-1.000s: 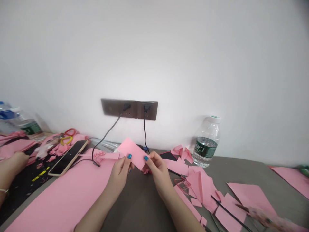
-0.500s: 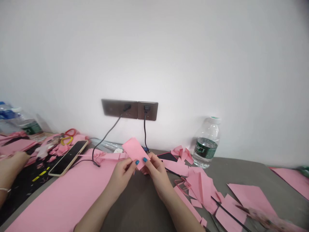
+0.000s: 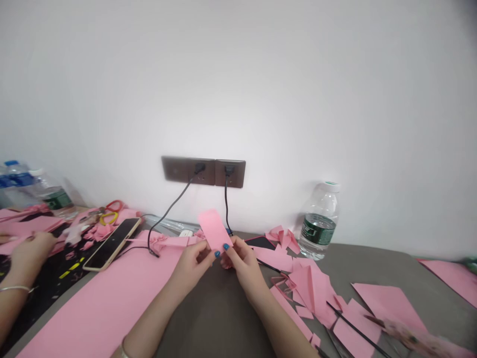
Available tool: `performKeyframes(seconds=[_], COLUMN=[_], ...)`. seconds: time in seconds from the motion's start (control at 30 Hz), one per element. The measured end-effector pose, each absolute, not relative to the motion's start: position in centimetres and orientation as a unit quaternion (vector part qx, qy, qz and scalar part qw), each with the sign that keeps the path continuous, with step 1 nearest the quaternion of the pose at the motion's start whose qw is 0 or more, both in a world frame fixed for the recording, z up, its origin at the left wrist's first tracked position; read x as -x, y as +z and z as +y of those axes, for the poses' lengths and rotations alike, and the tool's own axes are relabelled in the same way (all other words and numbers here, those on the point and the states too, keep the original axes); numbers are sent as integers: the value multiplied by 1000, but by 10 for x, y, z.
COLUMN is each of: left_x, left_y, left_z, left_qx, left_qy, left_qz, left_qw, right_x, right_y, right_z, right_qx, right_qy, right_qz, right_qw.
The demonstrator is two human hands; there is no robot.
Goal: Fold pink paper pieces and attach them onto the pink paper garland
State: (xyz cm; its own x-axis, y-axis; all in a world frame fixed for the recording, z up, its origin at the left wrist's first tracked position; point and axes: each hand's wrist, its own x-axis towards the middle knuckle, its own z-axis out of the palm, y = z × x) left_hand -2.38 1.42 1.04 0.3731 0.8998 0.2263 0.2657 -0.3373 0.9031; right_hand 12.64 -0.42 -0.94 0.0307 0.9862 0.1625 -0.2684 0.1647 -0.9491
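Between my two hands a small pink paper piece (image 3: 213,227) is held up, tilted, above the grey table. My left hand (image 3: 194,258) pinches its lower left edge between thumb and fingers. On its lower right edge, my right hand (image 3: 238,259) pinches it too, the thumb lying on the front face. The fingers behind the paper are partly hidden. Under the left forearm lies a large pink paper sheet (image 3: 108,303). Several pink paper scraps (image 3: 311,288) are scattered to the right of my right hand.
A water bottle (image 3: 319,221) stands by the wall, with a socket plate (image 3: 188,170) and cords left of it. A phone (image 3: 112,243) and scissors (image 3: 110,214) lie left. Scissors (image 3: 410,335) rest at lower right. Another person's hand (image 3: 32,253) works at far left.
The held paper piece has turned a little more upright in my hands. The view has shifted slightly left. At far left the other person's hand shows more.
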Motion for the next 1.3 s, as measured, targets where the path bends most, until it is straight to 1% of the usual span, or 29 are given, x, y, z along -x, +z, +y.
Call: performKeyframes(seconds=[0.13, 0.3, 0.43, 0.63, 0.77, 0.9, 1.0, 1.1, 1.17, 1.3], left_x=[25, 12, 1, 3, 7, 10, 10, 8, 8, 9], left_y=[10, 5, -4, -3, -7, -9, -6, -4, -5, -3], left_z=[17, 13, 10, 12, 20, 27, 28, 27, 26, 25], left_qx=[-682, -629, -598, -600, -566, -546, -562, -581, -598, -617], left_qy=[464, 517, 559, 553, 538, 550, 552, 533, 519, 510], left_qz=[407, 352, 335, 350, 379, 437, 418, 388, 385, 388], left_qw=[392, 462, 466, 461, 497, 455, 452, 477, 474, 456], right_x=[-123, -118, -117, -117, -119, -122, -129, -139, -144, -147], right_y=[-11, -9, -8, -10, -11, -10, -8, -5, -3, -3], right_z=[-6, -13, -14, -11, -9, -9, -8, -7, -5, -3], right_qx=[416, 448, 457, 447, 431, 436, 445, 439, 440, 417], right_qy=[461, 346, 277, 228, 252, 327, 350, 322, 315, 363], right_qz=[-492, -568, -606, -631, -621, -585, -564, -562, -559, -535], right_qw=[610, 597, 589, 591, 605, 600, 601, 622, 629, 639])
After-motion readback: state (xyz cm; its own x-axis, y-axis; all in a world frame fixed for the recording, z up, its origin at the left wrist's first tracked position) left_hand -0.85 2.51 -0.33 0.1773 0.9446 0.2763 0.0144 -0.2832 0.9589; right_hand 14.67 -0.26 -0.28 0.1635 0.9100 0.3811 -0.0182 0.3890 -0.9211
